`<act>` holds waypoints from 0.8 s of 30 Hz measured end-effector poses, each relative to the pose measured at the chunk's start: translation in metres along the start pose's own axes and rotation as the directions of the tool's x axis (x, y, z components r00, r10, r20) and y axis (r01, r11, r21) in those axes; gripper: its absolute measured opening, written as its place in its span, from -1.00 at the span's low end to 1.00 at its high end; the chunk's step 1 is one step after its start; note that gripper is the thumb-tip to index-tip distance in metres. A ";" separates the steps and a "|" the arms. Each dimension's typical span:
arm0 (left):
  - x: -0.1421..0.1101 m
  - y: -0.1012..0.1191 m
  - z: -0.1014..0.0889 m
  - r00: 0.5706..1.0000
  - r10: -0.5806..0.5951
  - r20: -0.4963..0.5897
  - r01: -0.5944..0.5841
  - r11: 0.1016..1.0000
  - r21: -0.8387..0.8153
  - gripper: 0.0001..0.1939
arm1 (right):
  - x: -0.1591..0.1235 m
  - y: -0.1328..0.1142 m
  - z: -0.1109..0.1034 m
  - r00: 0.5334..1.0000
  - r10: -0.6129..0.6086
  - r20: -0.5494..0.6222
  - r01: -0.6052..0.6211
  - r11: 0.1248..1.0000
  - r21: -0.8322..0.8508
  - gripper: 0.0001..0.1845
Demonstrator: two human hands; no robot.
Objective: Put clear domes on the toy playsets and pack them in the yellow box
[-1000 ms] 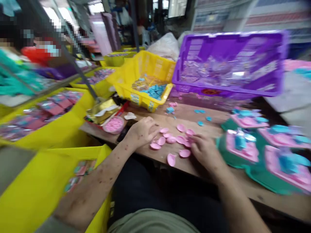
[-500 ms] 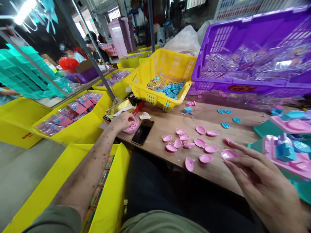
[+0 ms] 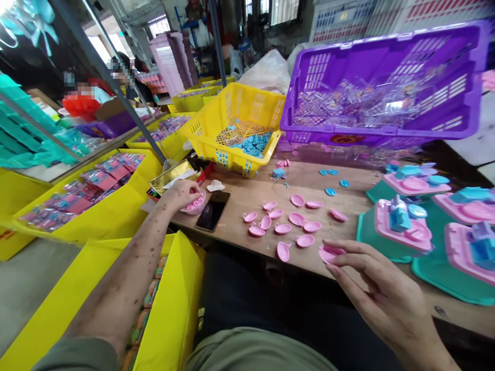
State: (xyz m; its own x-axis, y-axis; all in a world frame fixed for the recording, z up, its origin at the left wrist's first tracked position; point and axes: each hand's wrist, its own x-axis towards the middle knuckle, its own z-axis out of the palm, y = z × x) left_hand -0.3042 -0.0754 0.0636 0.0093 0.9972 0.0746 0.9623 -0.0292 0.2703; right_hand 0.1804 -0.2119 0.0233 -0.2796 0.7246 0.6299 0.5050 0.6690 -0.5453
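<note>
My left hand [image 3: 181, 195] reaches into a small bowl of tiny pink pieces [image 3: 194, 204] at the table's left edge, its fingers curled over the contents. My right hand [image 3: 381, 296] hovers near the front edge and pinches one pink toy spoon-dish [image 3: 328, 253] between thumb and fingertips. Several more pink spoon-dishes [image 3: 297, 218] lie scattered on the wooden table [image 3: 251, 196] between the hands. A black phone [image 3: 212, 211] lies beside the bowl.
A yellow basket [image 3: 235, 129] with blue pieces and a purple crate [image 3: 382, 87] of clear bags stand at the back. Teal trays with pink and blue toy sets [image 3: 398, 224] sit at the right. Yellow bins [image 3: 96, 216] of packed toys line the left. Other people work at far left.
My left hand left the scattered pink dishes and went to the bowl at the left. My right hand lifted off the table holding one pink dish and drew toward me.
</note>
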 end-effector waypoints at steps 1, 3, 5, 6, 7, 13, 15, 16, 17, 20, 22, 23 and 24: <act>-0.002 0.000 -0.003 1.000 -0.018 -0.015 0.018 1.000 -0.004 -0.94 | -0.002 -0.002 -0.001 1.000 0.012 0.001 -0.012 1.000 0.003 -0.93; -0.006 -0.002 -0.008 0.997 -0.055 -0.051 0.054 0.998 -0.014 -0.95 | -0.004 -0.004 -0.002 0.999 0.034 -0.003 -0.034 0.999 0.009 -0.93; -0.009 -0.004 -0.011 0.994 -0.078 -0.072 0.076 0.997 -0.035 -0.92 | -0.007 -0.006 -0.003 0.999 0.038 -0.012 -0.038 0.999 0.005 -0.94; -0.011 -0.005 -0.012 0.993 -0.086 -0.076 0.082 0.995 -0.048 -0.90 | -0.008 -0.007 -0.003 0.999 0.031 -0.012 -0.031 1.000 0.000 -0.94; -0.011 -0.006 -0.012 0.993 -0.092 -0.075 0.088 0.994 -0.062 -0.89 | -0.008 -0.008 -0.004 1.000 0.026 -0.009 -0.026 1.000 -0.006 -0.94; -0.009 -0.009 -0.006 0.986 -0.140 -0.094 0.127 0.983 -0.136 -0.83 | -0.012 -0.015 -0.006 1.000 0.017 0.018 -0.017 1.000 -0.017 -0.93; -0.008 -0.008 -0.007 0.985 -0.138 -0.107 0.120 0.980 -0.161 -0.73 | -0.014 -0.018 -0.007 1.000 0.019 0.020 -0.019 0.999 -0.027 -0.93; -0.009 -0.006 -0.009 0.984 -0.137 -0.111 0.117 0.978 -0.171 -0.71 | -0.014 -0.019 -0.008 1.000 0.021 0.020 -0.020 0.999 -0.033 -0.93; -0.010 -0.002 -0.011 0.984 -0.137 -0.116 0.115 0.977 -0.180 -0.74 | -0.015 -0.020 -0.008 0.999 0.024 0.021 -0.024 0.999 -0.039 -0.93; -0.017 0.017 -0.015 0.985 -0.087 -0.146 0.052 0.972 -0.230 -0.80 | -0.017 -0.025 -0.007 0.998 0.052 0.017 -0.052 0.998 -0.030 -0.94; -0.028 0.041 -0.014 0.981 0.022 -0.193 -0.083 0.945 -0.317 -0.75 | -0.017 -0.030 -0.005 0.997 0.077 0.008 -0.077 0.997 -0.003 -0.96; -0.035 0.056 -0.012 0.973 0.087 -0.215 -0.163 0.915 -0.369 -0.73 | -0.017 -0.033 -0.003 0.997 0.081 0.001 -0.081 0.997 0.012 -0.97; -0.044 0.073 -0.009 0.963 0.148 -0.226 -0.234 0.876 -0.422 -0.71 | -0.016 -0.036 -0.001 0.997 0.080 -0.003 -0.080 0.996 0.027 -0.98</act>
State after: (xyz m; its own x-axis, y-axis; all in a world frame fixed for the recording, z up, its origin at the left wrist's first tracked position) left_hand -0.2365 -0.1220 0.0885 0.0902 0.9400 0.3291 0.7262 -0.2882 0.6242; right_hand 0.1678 -0.2481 0.0336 -0.2355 0.7754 0.5859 0.5034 0.6130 -0.6089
